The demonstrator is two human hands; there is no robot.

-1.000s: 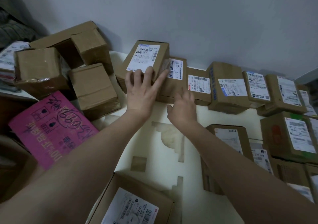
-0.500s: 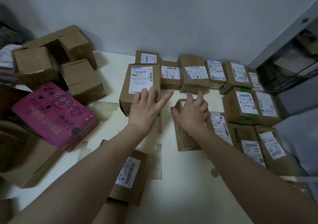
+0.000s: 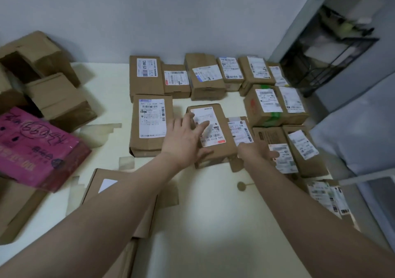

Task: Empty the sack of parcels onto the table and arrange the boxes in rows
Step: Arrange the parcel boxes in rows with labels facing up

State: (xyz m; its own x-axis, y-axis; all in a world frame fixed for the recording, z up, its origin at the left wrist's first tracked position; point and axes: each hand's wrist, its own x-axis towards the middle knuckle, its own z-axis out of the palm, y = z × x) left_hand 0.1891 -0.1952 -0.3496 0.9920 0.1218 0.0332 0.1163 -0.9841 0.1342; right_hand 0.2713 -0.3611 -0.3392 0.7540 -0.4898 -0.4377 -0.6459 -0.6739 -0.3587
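**A:** What could have gone wrong from that point?

**B:** Crowding, I'd judge. The cream-white table (image 3: 213,224) was well loaded. A heap of plain brown cartons (image 3: 55,100) sat at its left end, with a flat pink carton scrawled in black marker (image 3: 36,147) just in front of it. A back row of labelled brown cardboard boxes (image 3: 203,76) ran tight along the wall. The second row began with a tall labelled brown box (image 3: 150,126). Next to it, slightly askew, sat the mid-sized brown box with a white shipping label (image 3: 213,138).

**A:** So a careless push?

**B:** Yes. Shoved right, it would likely have knocked the small labelled box (image 3: 239,130) touching its right side and skewed the boxes beyond. Shoved back, it could have jammed into the back row.

**A:** And the hands?

**B:** The left hand (image 3: 183,141) lay flat on that mid-sized box, fingers straight across the label and thumb by the near edge, pressing rather than gripping. So the box was directly under the palm, with a sliver of table between it and the tall box on the left. The right hand (image 3: 256,151) was at the box's near right corner, in front of the small box. Its fingers were blurred and partly hidden, so I couldn't tell whether they held anything.

**A:** The sack?

**B:** Not in view.
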